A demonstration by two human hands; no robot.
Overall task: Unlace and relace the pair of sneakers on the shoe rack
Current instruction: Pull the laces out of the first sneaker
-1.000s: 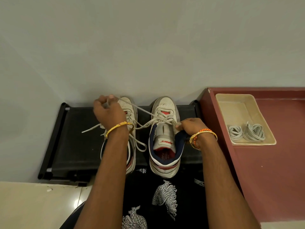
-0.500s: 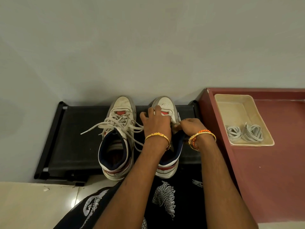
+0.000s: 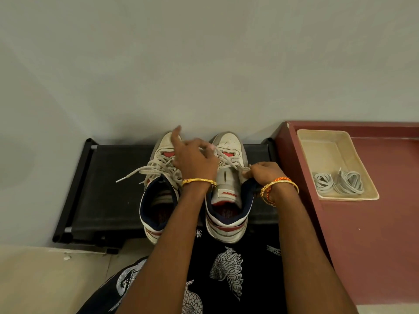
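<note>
Black fabric-topped shoe rack (image 3: 108, 189) sits against the pale wall, and both white high-top sneakers with red and navy trim stand on it side by side, toes to the wall, heels hanging toward the person. The left sneaker (image 3: 158, 196) has its off-white lace pulled loose in a heap over the eyelets, one end trailing out to the left across the rack. The right sneaker (image 3: 226, 200) is the one being worked on, its long axis running straight away from the person, tongue pulled up and the lace (image 3: 229, 160) crossing only the eyelets near the toe. The right hand (image 3: 263, 174) is nearer and pinches a bit of that lace right at the sneaker's right collar edge. The left hand (image 3: 195, 157) hovers over the gap between the two shoes, fingers spread and loose, gripping nothing I can make out, so the lace lies just to its right. My guess is the next pull goes sideways through those lower eyelets. Off to the right, a cream plastic tray (image 3: 326, 141) on the maroon counter (image 3: 385, 245) holds two coiled grey spare laces (image 3: 340, 183).
</note>
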